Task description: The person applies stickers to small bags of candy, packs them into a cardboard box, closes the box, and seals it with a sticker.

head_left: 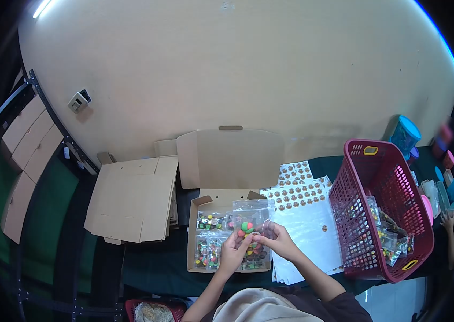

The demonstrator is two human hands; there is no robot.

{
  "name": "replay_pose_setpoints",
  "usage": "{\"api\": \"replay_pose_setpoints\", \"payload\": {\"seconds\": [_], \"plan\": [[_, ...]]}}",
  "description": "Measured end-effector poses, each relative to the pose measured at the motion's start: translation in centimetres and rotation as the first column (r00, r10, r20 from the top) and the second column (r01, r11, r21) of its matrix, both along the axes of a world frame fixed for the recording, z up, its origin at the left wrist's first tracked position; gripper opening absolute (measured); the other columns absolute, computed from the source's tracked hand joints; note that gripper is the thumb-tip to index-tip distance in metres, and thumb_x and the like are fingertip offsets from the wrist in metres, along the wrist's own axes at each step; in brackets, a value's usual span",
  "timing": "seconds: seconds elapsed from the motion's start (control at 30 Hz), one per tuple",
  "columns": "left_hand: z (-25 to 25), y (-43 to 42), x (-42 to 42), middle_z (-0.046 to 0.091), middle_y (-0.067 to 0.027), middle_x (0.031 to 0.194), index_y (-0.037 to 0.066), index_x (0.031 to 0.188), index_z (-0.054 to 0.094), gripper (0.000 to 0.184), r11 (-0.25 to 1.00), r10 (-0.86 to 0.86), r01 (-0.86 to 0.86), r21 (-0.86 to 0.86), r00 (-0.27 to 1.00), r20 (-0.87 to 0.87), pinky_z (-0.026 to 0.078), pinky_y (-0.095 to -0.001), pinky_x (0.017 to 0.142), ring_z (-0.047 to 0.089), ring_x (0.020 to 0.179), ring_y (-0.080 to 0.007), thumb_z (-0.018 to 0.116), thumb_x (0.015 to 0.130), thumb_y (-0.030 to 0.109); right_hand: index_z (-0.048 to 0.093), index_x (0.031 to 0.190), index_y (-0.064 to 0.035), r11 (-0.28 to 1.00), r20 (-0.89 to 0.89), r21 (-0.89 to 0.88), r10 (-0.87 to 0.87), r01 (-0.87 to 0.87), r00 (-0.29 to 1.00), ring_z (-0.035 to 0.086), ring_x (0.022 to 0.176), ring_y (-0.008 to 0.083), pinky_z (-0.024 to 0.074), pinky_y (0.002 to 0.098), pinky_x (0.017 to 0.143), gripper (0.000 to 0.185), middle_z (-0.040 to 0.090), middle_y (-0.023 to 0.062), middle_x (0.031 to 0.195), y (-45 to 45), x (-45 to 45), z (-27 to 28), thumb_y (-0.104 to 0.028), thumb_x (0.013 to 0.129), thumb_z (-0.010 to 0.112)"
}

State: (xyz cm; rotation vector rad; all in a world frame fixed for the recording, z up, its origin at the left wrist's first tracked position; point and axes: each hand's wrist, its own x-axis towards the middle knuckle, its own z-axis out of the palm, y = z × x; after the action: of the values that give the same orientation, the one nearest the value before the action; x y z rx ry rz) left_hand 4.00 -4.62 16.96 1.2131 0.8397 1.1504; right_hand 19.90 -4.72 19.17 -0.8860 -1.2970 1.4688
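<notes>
Over an open cardboard box [191, 247], both hands hold a clear plastic bag [253, 210] with red, green and yellow round pieces in its lower part. My left hand [231, 254] grips the bag from the left, fingers closed. From the right, my right hand [281, 244] pinches it, with the fingertips of both hands close together. What exactly the fingertips press on is too small to tell. Inside the box lie several small clear bags [208, 244] of colourful round pieces, partly hidden under my hands. The box lid [237, 158] stands raised at the back.
Left of the box is a stack of flat cardboard boxes [125, 201]. On the right, sticker sheets [302, 193] lie beside a maroon basket [382, 214] with filled bags in it. Another person's arm [450, 236] shows at the far right. A lower basket [154, 311] stands near my left elbow.
</notes>
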Motion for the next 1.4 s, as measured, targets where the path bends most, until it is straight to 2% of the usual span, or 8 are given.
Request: {"api": "replay_pose_setpoints", "payload": {"seconds": [0.77,0.93,0.97,1.07,1.2,1.27,1.33,1.4], "plan": [[-0.5,0.0,-0.4,0.056,-0.0113,0.104,-0.004,0.118,0.040,0.035,0.995,-0.088,0.091,-0.031,0.992,0.088,0.047,-0.0246,0.077,0.056,0.091,-0.0125,0.049,0.088,0.013,0.046,0.103,0.0006,0.994,-0.116,-0.076,0.073,-0.082,0.991,0.056,0.083,0.0111,0.0470,0.0250,0.074,0.027,0.054,0.0050,0.091,-0.2,0.8,-0.7,-0.005,0.081,0.059],[-0.5,0.7,-1.1,0.059,-0.0081,0.098,-0.002,0.109,0.052,0.028,0.989,0.093,-0.063,0.131,0.966,-0.243,0.044,-0.0253,0.079,0.056,0.091,-0.0125,0.052,0.087,0.014,0.045,0.104,0.0001,0.993,-0.110,-0.096,0.052,-0.063,0.993,0.057,0.084,0.0121,0.0472,0.0255,0.072,0.027,0.057,0.0066,0.091,-0.3,0.7,-1.6,-0.006,0.081,0.059],[0.1,1.0,-1.0,0.060,-0.0058,0.090,-0.002,0.099,0.057,0.020,0.957,0.184,-0.141,0.252,0.970,-0.159,0.045,-0.0243,0.075,0.056,0.085,-0.0105,0.053,0.086,0.013,0.045,0.104,0.0001,0.993,-0.110,-0.098,0.051,-0.062,0.993,0.057,0.084,0.0121,0.0472,0.0255,0.072,0.027,0.057,0.0066,0.091,-0.3,0.7,-1.8,-0.006,0.081,0.059],[0.6,2.1,-1.8,0.060,-0.0050,0.084,-0.002,0.094,0.058,0.016,0.938,0.307,-0.309,0.157,0.951,0.038,0.044,-0.0228,0.070,0.056,0.077,-0.0086,0.055,0.085,0.012,0.045,0.105,-0.0010,0.971,-0.115,-0.172,0.146,-0.164,0.983,0.056,0.084,0.0122,0.0471,0.0253,0.071,0.031,0.055,0.0070,0.093,-0.6,0.5,-2.4,-0.009,0.080,0.061],[1.7,2.0,-2.2,0.060,-0.0040,0.080,-0.002,0.085,0.060,0.011,0.931,0.302,-0.283,0.229,0.952,-0.052,0.043,-0.0211,0.066,0.055,0.072,-0.0074,0.058,0.083,0.009,0.042,0.110,-0.0035,0.996,0.130,-0.075,0.054,-0.045,0.990,0.052,0.087,0.0150,0.0458,0.0284,0.073,0.050,0.050,0.0090,0.099,-0.5,0.4,-1.1,-0.020,0.072,0.070],[1.7,1.9,-2.2,0.061,-0.0060,0.079,-0.001,0.084,0.061,0.010,0.925,0.309,-0.262,0.276,0.941,-0.140,0.044,-0.0240,0.067,0.057,0.071,-0.0110,0.060,0.080,0.008,0.040,0.114,-0.0041,0.792,0.418,0.567,-0.512,0.225,0.751,0.051,0.090,0.0178,0.0410,0.0305,0.080,0.059,0.053,0.0055,0.098,0.2,0.6,0.4,-0.020,0.067,0.073],[2.3,1.3,-1.6,0.060,-0.0073,0.075,-0.001,0.080,0.061,0.006,0.826,0.375,-0.150,0.543,0.865,-0.332,0.044,-0.0253,0.065,0.057,0.071,-0.0139,0.060,0.077,0.004,0.045,0.110,-0.0061,0.791,0.439,0.565,-0.529,0.234,0.726,0.051,0.090,0.0203,0.0362,0.0327,0.083,0.057,0.054,0.0060,0.096,0.2,0.7,2.5,-0.025,0.065,0.074],[2.3,1.1,-0.9,0.060,-0.0090,0.074,0.000,0.078,0.061,0.005,0.827,0.353,-0.117,0.550,0.870,-0.345,0.045,-0.0268,0.064,0.058,0.070,-0.0174,0.061,0.075,0.003,0.054,0.100,-0.0086,0.717,0.607,0.694,-0.536,-0.064,0.586,0.052,0.087,0.0195,0.0324,0.0316,0.081,0.041,0.057,0.0041,0.090,0.1,0.8,3.5,-0.025,0.067,0.071]]}}
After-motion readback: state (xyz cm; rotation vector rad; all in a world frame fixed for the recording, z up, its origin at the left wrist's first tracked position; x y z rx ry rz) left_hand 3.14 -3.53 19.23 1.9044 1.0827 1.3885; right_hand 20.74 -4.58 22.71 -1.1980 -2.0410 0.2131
